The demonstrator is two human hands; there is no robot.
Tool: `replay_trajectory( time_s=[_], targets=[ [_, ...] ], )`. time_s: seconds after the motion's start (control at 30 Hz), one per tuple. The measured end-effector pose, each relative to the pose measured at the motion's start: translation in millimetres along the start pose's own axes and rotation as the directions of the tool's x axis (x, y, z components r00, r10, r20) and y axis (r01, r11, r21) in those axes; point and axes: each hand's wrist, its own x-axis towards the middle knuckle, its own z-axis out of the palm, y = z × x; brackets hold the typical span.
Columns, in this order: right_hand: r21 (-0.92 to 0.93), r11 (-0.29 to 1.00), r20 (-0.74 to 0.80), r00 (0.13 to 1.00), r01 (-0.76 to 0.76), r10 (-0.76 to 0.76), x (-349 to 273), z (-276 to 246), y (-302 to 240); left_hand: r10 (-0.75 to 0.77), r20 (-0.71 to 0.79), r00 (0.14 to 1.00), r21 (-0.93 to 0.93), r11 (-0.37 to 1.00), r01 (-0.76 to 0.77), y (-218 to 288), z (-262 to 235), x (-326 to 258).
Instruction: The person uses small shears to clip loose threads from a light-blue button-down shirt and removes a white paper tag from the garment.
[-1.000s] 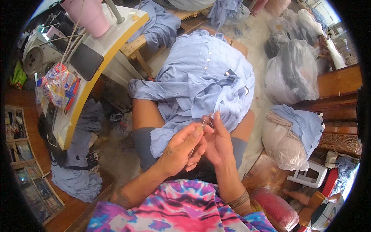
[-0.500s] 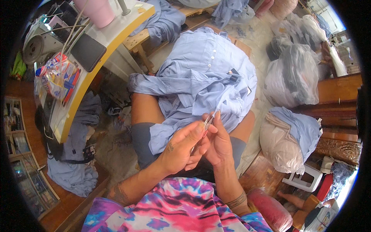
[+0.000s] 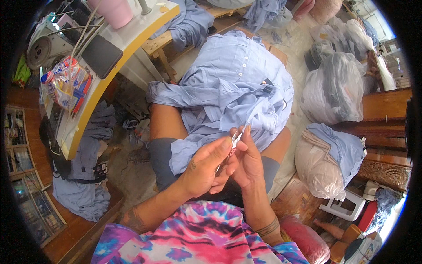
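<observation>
A light blue button-up shirt lies bunched across my lap and the heap in front of my knees, its row of small white buttons facing up. My left hand is closed around small metal thread snips, with the pointed blades upward. Close against it, my right hand pinches a bit of the shirt between thumb and fingertips, right beside the blade tips. Whether a thread lies between the blades is too small to tell. A dark label shows on the shirt, beyond my hands.
At left stands a yellow-edged table with a phone, a pink tumbler and a colourful snack packet. Blue garments lie on a wooden bench. Stuffed plastic bags and a white stool are at right.
My hands stay nearly where they were, and the snips' blades show a little more plainly. The view has shifted slightly.
</observation>
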Motion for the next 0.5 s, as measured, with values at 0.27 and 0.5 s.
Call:
replay_trajectory(
  time_s=[0.27, 0.5],
  targets=[
    [0.031, 0.999, 0.026, 1.000, 0.010, -0.011, 1.8, -1.4, 1.6, 0.006, -0.008, 1.000, 0.011, 1.000, -0.006, 0.8, 1.0, -0.7],
    [0.025, 1.000, 0.047, 0.999, -0.011, 0.009, 2.6, -5.2, 2.9, 0.002, -0.005, 1.000, 0.010, 1.000, -0.002, 0.1, -1.0, 0.3]
  ],
)
